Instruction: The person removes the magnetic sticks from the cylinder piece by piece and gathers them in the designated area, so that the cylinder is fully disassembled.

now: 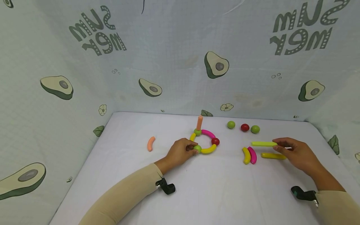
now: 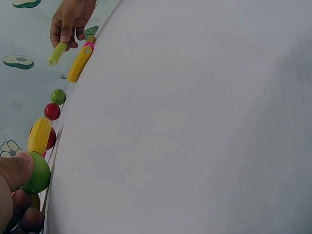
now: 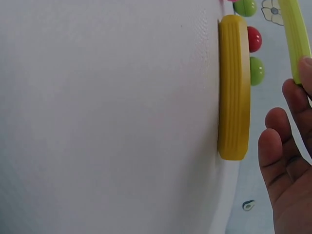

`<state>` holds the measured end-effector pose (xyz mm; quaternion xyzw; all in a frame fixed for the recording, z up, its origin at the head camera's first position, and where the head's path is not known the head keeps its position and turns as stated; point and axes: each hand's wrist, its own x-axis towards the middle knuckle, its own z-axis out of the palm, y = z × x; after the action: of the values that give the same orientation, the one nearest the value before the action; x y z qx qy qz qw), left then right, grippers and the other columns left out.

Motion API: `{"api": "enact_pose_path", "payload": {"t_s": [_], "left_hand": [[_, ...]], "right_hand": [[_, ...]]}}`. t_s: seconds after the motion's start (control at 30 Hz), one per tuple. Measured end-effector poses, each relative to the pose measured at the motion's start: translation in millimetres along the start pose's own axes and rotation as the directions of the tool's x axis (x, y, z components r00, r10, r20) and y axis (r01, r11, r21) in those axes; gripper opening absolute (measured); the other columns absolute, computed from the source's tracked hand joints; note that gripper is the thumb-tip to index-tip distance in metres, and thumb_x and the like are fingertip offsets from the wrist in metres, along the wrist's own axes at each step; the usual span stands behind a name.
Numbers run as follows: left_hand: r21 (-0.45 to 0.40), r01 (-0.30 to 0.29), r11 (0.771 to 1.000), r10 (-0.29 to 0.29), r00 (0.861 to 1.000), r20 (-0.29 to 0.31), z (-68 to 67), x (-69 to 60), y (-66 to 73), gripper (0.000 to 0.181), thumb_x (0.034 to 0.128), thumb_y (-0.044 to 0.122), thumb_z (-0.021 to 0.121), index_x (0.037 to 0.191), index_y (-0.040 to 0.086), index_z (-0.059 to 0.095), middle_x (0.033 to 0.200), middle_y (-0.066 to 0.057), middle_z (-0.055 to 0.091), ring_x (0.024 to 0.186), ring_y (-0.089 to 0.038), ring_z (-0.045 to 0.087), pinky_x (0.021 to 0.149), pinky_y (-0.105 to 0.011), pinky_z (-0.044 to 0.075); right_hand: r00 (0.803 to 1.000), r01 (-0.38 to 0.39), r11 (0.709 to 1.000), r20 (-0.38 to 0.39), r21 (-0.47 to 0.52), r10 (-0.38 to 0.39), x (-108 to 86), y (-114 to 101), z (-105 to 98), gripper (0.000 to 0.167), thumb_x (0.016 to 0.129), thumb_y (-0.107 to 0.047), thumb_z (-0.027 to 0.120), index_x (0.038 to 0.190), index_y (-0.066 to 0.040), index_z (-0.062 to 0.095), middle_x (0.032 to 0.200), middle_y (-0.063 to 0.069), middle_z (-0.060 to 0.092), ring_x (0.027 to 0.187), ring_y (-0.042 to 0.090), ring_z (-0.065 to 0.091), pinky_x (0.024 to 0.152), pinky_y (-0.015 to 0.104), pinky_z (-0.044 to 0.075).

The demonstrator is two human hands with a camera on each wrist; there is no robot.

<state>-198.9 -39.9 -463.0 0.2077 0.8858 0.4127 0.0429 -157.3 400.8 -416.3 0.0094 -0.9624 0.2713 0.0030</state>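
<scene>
Between thumb and fingers, my left hand (image 1: 180, 152) pinches a green ball (image 1: 198, 148) at the near side of a ring. Two yellow curved sticks (image 1: 208, 150), a pink curved stick (image 1: 208, 134), a red ball (image 1: 215, 141) and a second green ball (image 1: 197, 132) make up the rest of that ring. From the far green ball an orange stick (image 1: 199, 123) points away. My right hand (image 1: 296, 156) pinches one end of a light green straight stick (image 1: 261, 144), held above the table. Below it lies a yellow straight stick (image 3: 234, 87), apart from the fingers.
Left of the ring lies an orange curved stick (image 1: 151, 143). A yellow curved stick (image 1: 246, 155) and a pink one (image 1: 252, 155) lie side by side right of centre. Toward the back sit a red ball (image 1: 245, 127) and two green balls (image 1: 231, 124). A printed cloth (image 1: 174, 62) hangs behind.
</scene>
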Motion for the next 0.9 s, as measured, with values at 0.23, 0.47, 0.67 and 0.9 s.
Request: {"api": "enact_pose_path", "payload": {"t_s": [0.23,0.47,0.67,0.9], "left_hand": [[-0.001,-0.003,1.000,0.003,1.000,-0.006,-0.1,-0.2,0.8,0.030,0.0906,0.023,0.082,0.118,0.013,0.078,0.090,0.009,0.063,0.081,-0.008,0.056,0.072,-0.023,0.049],[-0.007,-0.003,1.000,0.003,1.000,-0.005,-0.8,-0.9,2.2,0.029,0.0907,0.023,0.082,0.118,0.013,0.078,0.090,0.009,0.063,0.081,-0.007,0.056,0.072,-0.022,0.049],[-0.011,0.005,1.000,-0.005,1.000,-0.001,0.0,-0.5,1.3,0.030,0.0909,0.023,0.081,0.118,0.013,0.078,0.091,0.009,0.063,0.082,-0.006,0.056,0.073,-0.022,0.050],[0.002,0.015,1.000,-0.015,1.000,0.003,0.8,0.1,0.6,0.031,0.0910,0.025,0.081,0.119,0.013,0.077,0.090,0.009,0.063,0.081,-0.007,0.056,0.073,-0.022,0.049]], "right_hand": [[1.000,-0.021,1.000,0.015,0.002,0.021,-2.2,10,-3,0.045,0.105,-0.033,0.061,0.135,0.001,0.060,0.126,0.031,0.060,0.113,0.052,0.052,0.081,0.062,0.047],[0.998,-0.050,0.999,0.041,0.016,0.049,-2.7,21,-4,0.050,0.105,-0.038,0.060,0.136,0.001,0.059,0.128,0.033,0.059,0.115,0.051,0.050,0.082,0.063,0.045],[0.997,-0.066,0.998,0.052,0.018,0.065,-2.2,27,-5,0.055,0.104,-0.042,0.060,0.138,0.002,0.057,0.130,0.034,0.056,0.115,0.052,0.049,0.083,0.065,0.044],[0.993,-0.091,0.996,0.072,-0.002,0.091,-2.3,29,-10,0.058,0.105,-0.043,0.059,0.139,0.004,0.054,0.133,0.039,0.051,0.118,0.057,0.045,0.088,0.074,0.039]]}}
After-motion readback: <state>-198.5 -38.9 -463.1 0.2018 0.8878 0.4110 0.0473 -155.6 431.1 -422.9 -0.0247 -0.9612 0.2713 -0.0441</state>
